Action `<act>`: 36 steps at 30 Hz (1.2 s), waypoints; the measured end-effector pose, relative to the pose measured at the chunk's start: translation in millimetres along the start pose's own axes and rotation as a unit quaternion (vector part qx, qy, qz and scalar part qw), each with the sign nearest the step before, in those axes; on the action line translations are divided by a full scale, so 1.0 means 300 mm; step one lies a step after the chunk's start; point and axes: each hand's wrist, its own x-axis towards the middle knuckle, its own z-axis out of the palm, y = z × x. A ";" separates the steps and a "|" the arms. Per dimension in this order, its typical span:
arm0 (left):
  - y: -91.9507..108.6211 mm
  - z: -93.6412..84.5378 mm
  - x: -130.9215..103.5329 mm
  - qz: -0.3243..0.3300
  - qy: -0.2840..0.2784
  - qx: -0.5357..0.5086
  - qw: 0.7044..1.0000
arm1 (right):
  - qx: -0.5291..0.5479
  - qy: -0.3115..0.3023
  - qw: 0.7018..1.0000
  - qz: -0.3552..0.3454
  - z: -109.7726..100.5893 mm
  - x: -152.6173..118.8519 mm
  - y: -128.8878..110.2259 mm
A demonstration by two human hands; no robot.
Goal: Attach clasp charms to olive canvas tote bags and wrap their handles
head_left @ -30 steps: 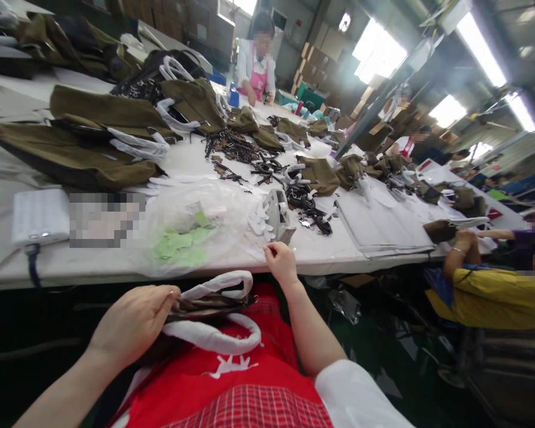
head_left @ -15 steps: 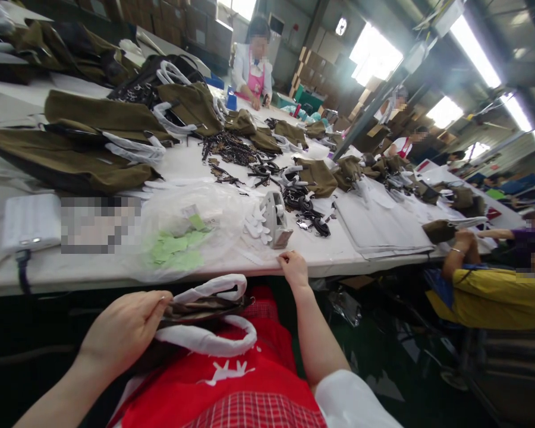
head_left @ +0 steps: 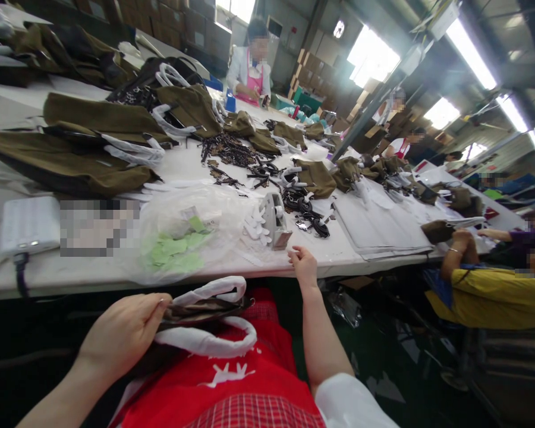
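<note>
My left hand (head_left: 125,327) is closed on the edge of a brown handbag (head_left: 196,310) held at my lap. Its two handles are wrapped in white paper, one handle (head_left: 214,342) nearer me. Most of the bag's body is hidden below the hand. Beyond the table's front edge, my right hand (head_left: 305,267) has its fingers bent and a little apart, with nothing visible between them. It is just in front of a grey tape dispenser (head_left: 274,223), not clearly touching it. White paper tabs (head_left: 255,227) lie left of the dispenser.
A clear plastic bag of green slips (head_left: 173,249) lies by the front edge. Olive handbags (head_left: 102,122), black straps (head_left: 305,205), metal-trimmed pieces (head_left: 232,148) and a stack of white sheets (head_left: 378,220) cover the table. Co-workers sit to the right and stand beyond.
My right hand has moved slightly right and up from the table edge toward the dispenser's front, its fingers loosening. My left hand and the handbag stay put.
</note>
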 end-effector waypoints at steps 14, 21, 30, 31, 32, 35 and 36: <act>0.005 -0.005 -0.003 -0.033 -0.010 -0.047 0.998 | 0.068 0.289 0.955 -0.013 -0.131 0.017 -0.055; 0.011 0.025 -0.024 -0.037 0.016 -0.064 0.997 | 0.071 0.384 0.900 -0.194 -0.172 -0.099 -0.289; 0.080 -0.017 -0.017 -0.061 0.015 -0.054 0.997 | 0.157 0.057 0.917 -0.363 0.095 -0.320 -0.599; 0.077 -0.021 -0.018 -0.060 0.005 -0.051 0.997 | 0.189 0.021 0.916 -0.353 0.117 -0.335 -0.614; 0.072 -0.024 -0.020 -0.057 -0.004 -0.049 0.997 | 0.221 -0.012 0.916 -0.335 0.135 -0.343 -0.625; 0.054 -0.022 -0.031 -0.059 -0.021 -0.058 0.996 | 0.268 -0.056 0.919 -0.283 0.158 -0.338 -0.647; 0.049 -0.019 -0.034 -0.064 -0.023 -0.063 0.996 | 0.252 -0.044 0.923 -0.287 0.153 -0.333 -0.654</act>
